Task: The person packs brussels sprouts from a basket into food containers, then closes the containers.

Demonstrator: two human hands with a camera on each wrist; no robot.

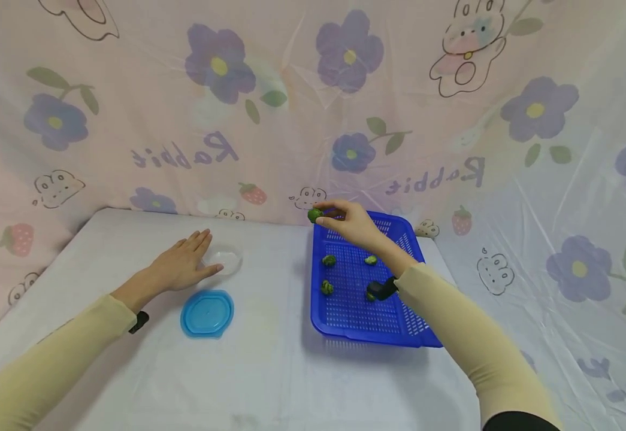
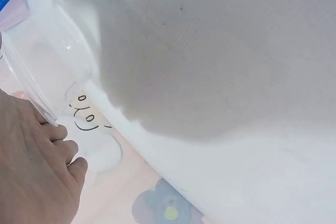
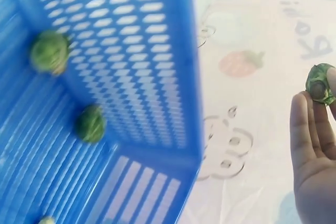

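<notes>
High over the far left corner of a blue basket [image 1: 351, 311], my right hand [image 1: 353, 224] pinches a Brussels sprout [image 1: 314, 215] between thumb and fingertips. The right wrist view shows that green sprout [image 3: 318, 84] at the fingertips, outside the basket wall. Several more Brussels sprouts [image 1: 327, 288] lie spread out in the basket. On the left, my left hand [image 1: 180, 263] holds a clear plastic container [image 1: 227, 258] at its left side, thumb at the near side and fingers at the far side. The fingers lie against its rim in the left wrist view.
A light blue lid [image 1: 207, 313] lies flat on the white table [image 1: 259, 383], nearer than the clear container. Behind the table hangs a patterned curtain [image 1: 286, 137] with flowers and rabbits. The basket stands at the table's right side.
</notes>
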